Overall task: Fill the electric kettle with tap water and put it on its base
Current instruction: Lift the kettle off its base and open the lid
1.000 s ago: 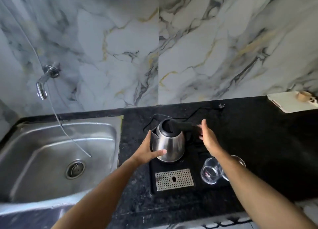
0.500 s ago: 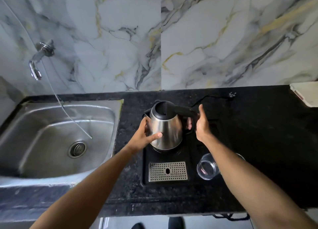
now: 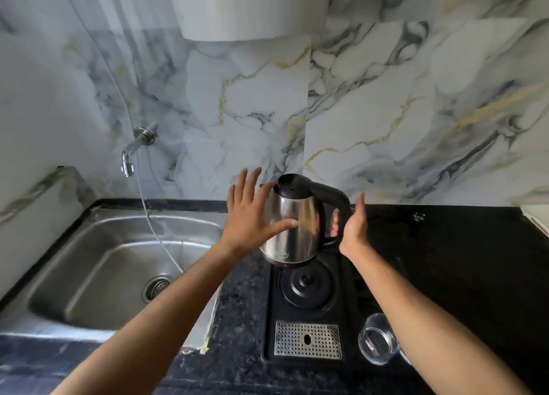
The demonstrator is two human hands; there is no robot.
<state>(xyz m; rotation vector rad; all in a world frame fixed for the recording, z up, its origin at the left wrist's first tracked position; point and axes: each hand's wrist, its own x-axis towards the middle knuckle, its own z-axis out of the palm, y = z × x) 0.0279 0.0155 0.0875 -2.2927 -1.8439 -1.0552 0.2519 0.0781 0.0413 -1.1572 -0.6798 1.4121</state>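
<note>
A steel electric kettle (image 3: 297, 228) with a black lid and handle hangs in the air above its round black base (image 3: 306, 284). My right hand (image 3: 352, 228) grips the black handle from the right. My left hand (image 3: 252, 213) lies flat against the kettle's left side, fingers spread, thumb across the steel. The lid is closed. The chrome tap (image 3: 130, 154) juts from the marble wall at the left, over the steel sink (image 3: 89, 264). No water runs from it.
The base sits in a black tray with a perforated metal drip grate (image 3: 307, 341). A clear glass (image 3: 375, 342) lies on its side at the tray's right edge. A thin clear hose (image 3: 157, 240) hangs into the sink. Black granite counter (image 3: 460, 261) extends right.
The kettle has been lifted off its base, which now shows bare beneath it. My left hand's fingers have spread open against the kettle's side. The camera view has tilted upward.
</note>
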